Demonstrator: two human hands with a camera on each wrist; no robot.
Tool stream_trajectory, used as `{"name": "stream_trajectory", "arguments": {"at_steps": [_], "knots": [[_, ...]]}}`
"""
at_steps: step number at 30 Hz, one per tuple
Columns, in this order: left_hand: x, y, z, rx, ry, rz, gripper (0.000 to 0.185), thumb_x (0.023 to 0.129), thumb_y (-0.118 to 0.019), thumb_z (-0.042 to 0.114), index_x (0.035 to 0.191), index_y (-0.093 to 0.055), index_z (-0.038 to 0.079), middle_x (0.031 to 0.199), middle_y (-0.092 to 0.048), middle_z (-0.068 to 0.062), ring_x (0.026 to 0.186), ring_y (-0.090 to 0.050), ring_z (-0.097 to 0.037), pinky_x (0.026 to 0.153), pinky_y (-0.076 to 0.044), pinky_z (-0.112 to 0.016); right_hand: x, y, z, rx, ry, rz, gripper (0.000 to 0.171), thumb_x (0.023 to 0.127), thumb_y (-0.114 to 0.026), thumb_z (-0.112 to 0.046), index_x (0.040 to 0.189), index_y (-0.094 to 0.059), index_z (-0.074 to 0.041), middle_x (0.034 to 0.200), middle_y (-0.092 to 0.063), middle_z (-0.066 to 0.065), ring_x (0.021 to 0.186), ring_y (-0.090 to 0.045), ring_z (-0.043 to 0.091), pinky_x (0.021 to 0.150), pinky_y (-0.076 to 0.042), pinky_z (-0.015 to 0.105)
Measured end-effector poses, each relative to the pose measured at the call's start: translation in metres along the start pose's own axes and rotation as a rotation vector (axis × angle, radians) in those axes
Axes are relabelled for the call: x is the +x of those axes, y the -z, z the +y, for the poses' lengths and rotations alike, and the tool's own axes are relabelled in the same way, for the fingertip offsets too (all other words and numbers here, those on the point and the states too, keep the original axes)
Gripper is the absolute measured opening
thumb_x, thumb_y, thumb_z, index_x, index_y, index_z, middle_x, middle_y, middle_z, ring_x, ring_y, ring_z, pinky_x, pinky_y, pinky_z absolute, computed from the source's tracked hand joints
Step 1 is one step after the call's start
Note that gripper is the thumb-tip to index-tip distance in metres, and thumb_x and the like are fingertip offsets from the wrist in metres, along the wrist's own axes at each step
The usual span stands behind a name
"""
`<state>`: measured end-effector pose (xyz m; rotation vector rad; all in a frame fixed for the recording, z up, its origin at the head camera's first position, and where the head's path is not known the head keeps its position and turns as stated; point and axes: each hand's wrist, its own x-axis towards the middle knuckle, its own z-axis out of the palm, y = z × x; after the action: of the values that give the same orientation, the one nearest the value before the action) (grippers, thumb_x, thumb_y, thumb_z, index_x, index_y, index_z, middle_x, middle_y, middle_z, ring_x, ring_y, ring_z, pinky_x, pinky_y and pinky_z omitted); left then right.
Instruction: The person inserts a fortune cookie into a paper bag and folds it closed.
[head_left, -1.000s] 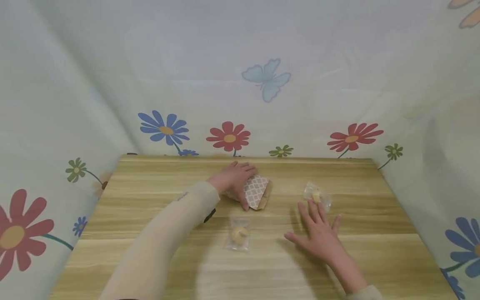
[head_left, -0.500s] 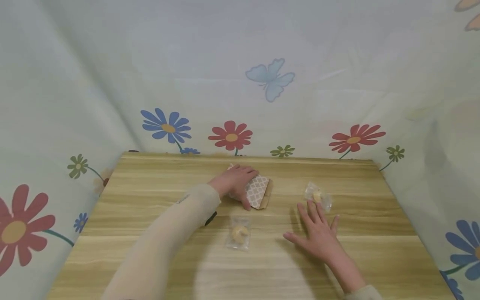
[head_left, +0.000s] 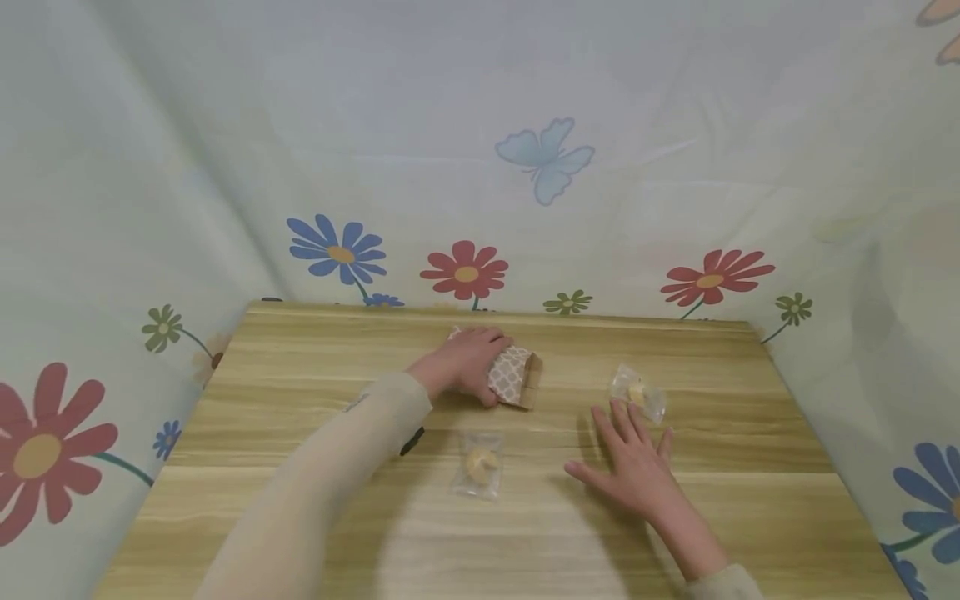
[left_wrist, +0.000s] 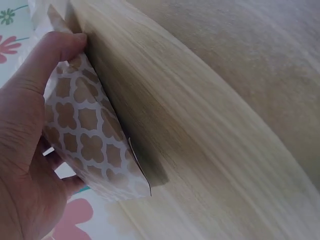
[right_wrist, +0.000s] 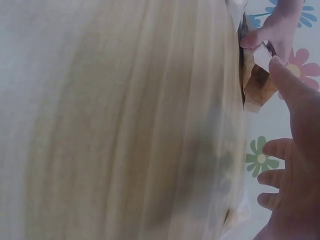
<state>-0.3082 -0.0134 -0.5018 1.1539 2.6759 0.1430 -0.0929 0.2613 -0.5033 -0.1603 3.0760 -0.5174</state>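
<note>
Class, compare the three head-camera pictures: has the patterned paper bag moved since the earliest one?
Yes. The paper bag, gripped by the left hand, has tipped up off the table and shifted slightly toward the far edge; it lay flatter before.

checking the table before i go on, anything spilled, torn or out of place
Nothing stands out. The left hand grips a patterned paper bag, intact. Two wrapped cookies lie sealed on the table; the right hand rests flat by one.
</note>
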Motion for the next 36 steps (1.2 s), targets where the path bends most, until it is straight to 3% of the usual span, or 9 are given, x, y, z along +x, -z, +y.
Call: {"name": "stream_trajectory", "arguments": {"at_steps": [9,22,36], "knots": [[-0.013,0.002,-0.008,-0.005,0.046,-0.008,0.112,0.073,-0.091,0.049,0.164,-0.037,0.010,0.166,-0.040,-0.011,0.152,-0.038,-0.033,0.128,-0.027,-0.051,0.013,0.000,-0.007,-0.001,0.084,0.027,0.099,0.089,-0.073,-0.069,0.163,-0.044,-0.008,0.170,-0.034,0.024,0.158,-0.025,0.049,0.116,-0.010,0.084],[-0.040,0.004,-0.027,-0.143,0.093,0.088,0.114,0.069,-0.092,0.044,0.163,-0.038,0.011,0.163,-0.040,-0.012,0.149,-0.040,-0.033,0.125,-0.034,-0.051,0.036,-0.005,-0.026,0.122,0.197,-0.028,0.093,0.093,-0.076,-0.059,0.160,-0.045,-0.001,0.162,-0.044,0.028,0.151,-0.039,0.049,0.124,-0.024,0.068],[-0.069,-0.008,-0.034,-0.192,0.144,0.113,0.116,0.069,-0.095,0.044,0.165,-0.036,0.014,0.161,-0.041,-0.015,0.145,-0.044,-0.036,0.122,-0.036,-0.057,0.046,-0.018,-0.048,0.181,0.241,-0.104,0.093,0.094,-0.075,-0.061,0.161,-0.045,-0.003,0.163,-0.045,0.023,0.154,-0.034,0.046,0.125,-0.021,0.066]]}}
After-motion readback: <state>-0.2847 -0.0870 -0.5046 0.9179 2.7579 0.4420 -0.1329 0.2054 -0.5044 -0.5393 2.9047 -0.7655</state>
